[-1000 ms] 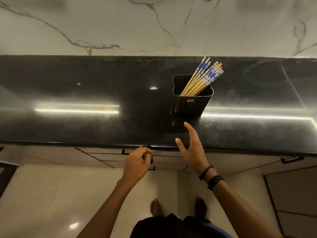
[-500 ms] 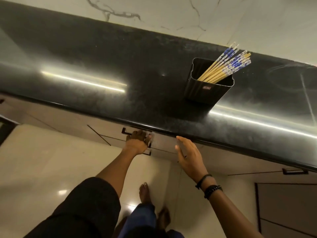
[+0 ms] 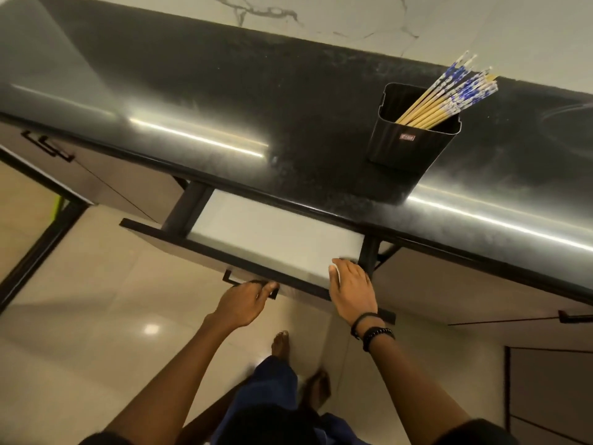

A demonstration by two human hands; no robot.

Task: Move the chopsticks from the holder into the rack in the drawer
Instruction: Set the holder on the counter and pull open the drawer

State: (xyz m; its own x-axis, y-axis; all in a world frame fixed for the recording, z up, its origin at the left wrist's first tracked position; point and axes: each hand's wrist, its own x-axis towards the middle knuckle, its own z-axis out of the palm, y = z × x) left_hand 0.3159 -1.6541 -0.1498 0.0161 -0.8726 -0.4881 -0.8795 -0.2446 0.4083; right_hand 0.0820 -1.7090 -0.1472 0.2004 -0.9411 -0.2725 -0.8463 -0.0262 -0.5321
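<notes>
1. Chopsticks (image 3: 449, 97): a bundle of pale yellow sticks with blue-and-white patterned tops. They lean rightward out of a black ribbed holder (image 3: 414, 146), which stands on the right part of the countertop, well apart from the drawer (image 3: 224, 255).
2. Left hand (image 3: 244, 303): fingers curled round the black bar handle (image 3: 231, 279) on the drawer front.
3. Right hand (image 3: 351, 287): lies on the front's top rim near the right corner, fingers apparently flat and gripping nothing.
4. The drawer is partly open. Its interior reads as a pale blur, its rear is hidden under the counter, and its contents cannot be made out.
5. Setting: polished black stone countertop (image 3: 288, 107), veined white marble wall (image 3: 449, 20), glossy beige floor tiles (image 3: 96, 316).
</notes>
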